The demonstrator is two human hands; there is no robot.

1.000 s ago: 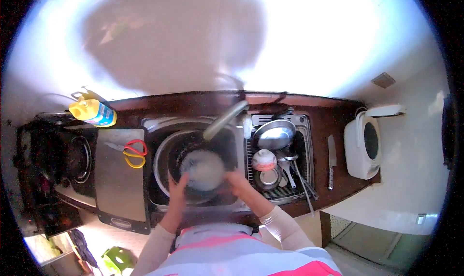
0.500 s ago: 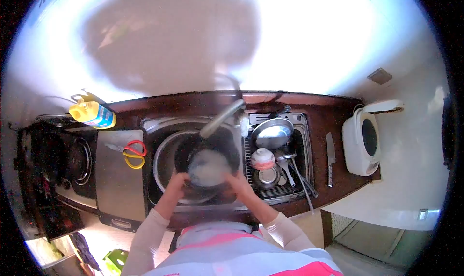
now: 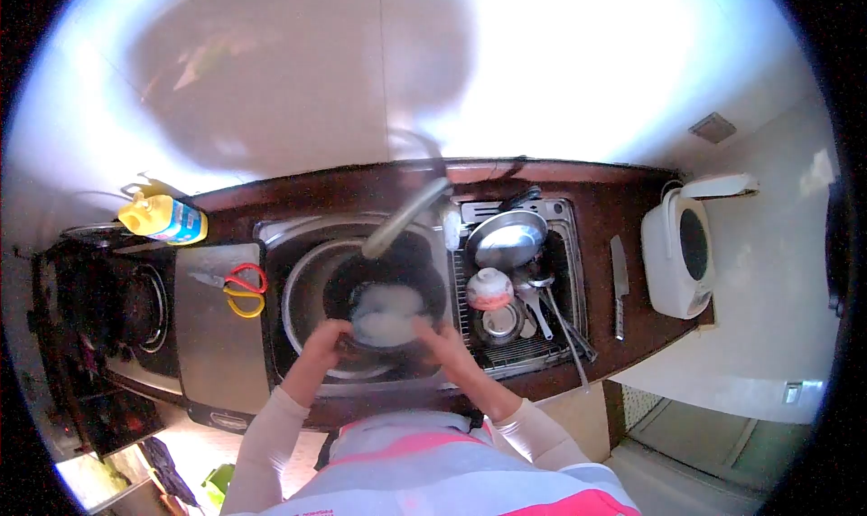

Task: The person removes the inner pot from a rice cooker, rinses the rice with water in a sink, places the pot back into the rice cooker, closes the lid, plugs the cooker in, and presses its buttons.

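I see the left hand (image 3: 325, 340) and right hand (image 3: 441, 343) gripping the pot (image 3: 428, 283) between them, grip partly hidden; I cannot identify its blurred white contents (image 3: 386, 316).

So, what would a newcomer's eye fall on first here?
Probably the dark pot with a pale mass in it, at the sink in mid-picture, left hand and right hand holding its near sides. Next, the big shadow on the bright wall above. Then the red-and-yellow-handled scissors on the cutting board and the yellow bottle behind it, both left.
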